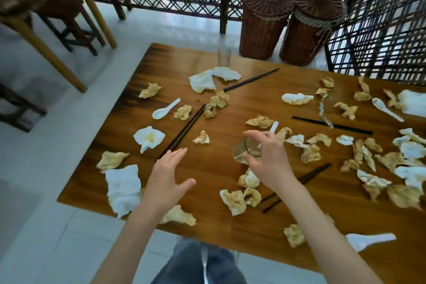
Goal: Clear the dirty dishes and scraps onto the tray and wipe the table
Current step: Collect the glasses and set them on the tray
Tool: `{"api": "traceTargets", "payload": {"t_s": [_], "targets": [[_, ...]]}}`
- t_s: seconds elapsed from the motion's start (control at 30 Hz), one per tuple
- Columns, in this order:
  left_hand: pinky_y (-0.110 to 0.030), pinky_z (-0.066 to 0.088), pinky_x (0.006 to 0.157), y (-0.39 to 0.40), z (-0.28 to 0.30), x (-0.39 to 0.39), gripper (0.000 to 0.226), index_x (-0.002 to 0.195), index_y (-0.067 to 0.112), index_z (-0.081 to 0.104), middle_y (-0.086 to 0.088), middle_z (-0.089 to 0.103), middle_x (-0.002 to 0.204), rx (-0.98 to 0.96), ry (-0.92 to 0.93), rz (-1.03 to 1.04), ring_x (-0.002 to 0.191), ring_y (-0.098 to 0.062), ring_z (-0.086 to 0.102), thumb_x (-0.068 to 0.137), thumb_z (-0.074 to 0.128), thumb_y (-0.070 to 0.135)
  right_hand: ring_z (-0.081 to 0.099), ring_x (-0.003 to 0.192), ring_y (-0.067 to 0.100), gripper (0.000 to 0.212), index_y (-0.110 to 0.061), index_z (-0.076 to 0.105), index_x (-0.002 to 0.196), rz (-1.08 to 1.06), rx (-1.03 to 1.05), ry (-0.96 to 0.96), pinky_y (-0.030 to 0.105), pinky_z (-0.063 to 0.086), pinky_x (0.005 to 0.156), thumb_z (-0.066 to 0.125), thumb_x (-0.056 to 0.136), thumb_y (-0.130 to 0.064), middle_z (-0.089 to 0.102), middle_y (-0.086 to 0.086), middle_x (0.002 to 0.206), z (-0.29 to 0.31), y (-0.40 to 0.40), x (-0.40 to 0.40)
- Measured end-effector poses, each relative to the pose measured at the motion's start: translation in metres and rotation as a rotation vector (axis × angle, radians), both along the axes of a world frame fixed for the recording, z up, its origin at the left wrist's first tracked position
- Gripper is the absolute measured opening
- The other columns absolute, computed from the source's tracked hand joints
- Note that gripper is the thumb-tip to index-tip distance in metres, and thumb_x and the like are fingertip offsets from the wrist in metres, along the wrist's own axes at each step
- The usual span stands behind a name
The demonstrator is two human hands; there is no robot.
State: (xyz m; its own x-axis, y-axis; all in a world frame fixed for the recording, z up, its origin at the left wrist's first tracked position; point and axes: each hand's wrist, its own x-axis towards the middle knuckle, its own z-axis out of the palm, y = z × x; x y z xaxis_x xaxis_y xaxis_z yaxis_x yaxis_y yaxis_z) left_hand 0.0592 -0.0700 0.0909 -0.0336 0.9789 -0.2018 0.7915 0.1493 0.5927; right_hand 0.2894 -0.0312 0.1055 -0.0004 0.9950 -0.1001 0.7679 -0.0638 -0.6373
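A wooden table (212, 168) is littered with several crumpled, stained napkins and scraps. My right hand (269, 159) grips a clear drinking glass (247, 151), tilted on its side above the table's middle. My left hand (168, 175) hovers open with fingers spread, holding nothing, just below the near end of a dark chopstick pair (184, 130). A second clear glass (224, 56) stands upright at the far edge. White ceramic spoons lie at the left (165, 109), the right (385, 108) and the near edge (368, 240). No tray is in view.
More dark chopsticks lie at the far middle (251, 79), the right (332, 125) and near my right wrist (306, 177). Two wicker baskets (265, 23) stand on the floor behind the table by a lattice screen. Wooden chairs (69, 21) stand at the far left.
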Motion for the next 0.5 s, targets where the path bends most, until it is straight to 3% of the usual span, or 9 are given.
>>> {"api": "traceTargets", "payload": {"t_s": [0.33, 0.5], "targets": [[-0.036, 0.03, 0.109, 0.093, -0.002, -0.046, 0.078, 0.142, 0.027, 0.038, 0.006, 0.041, 0.145, 0.034, 0.007, -0.166, 0.139, -0.014, 0.028, 0.075, 0.078, 0.029, 0.046, 0.101, 0.007, 0.052, -0.035, 0.052, 0.124, -0.143, -0.032, -0.01, 0.02, 0.042, 0.086, 0.071, 0.08, -0.016, 0.043, -0.013, 0.113, -0.005, 0.05, -0.055], [-0.031, 0.028, 0.107, 0.167, -0.011, -0.046, 0.08, 0.141, 0.025, 0.039, 0.005, 0.042, 0.144, 0.099, 0.057, -0.233, 0.137, -0.015, 0.03, 0.073, 0.079, 0.028, 0.043, 0.095, 0.003, 0.053, -0.037, 0.051, 0.124, -0.209, 0.002, 0.007, 0.01, 0.036, 0.08, 0.071, 0.08, -0.016, 0.038, -0.016, 0.109, -0.006, 0.094, -0.059]]}}
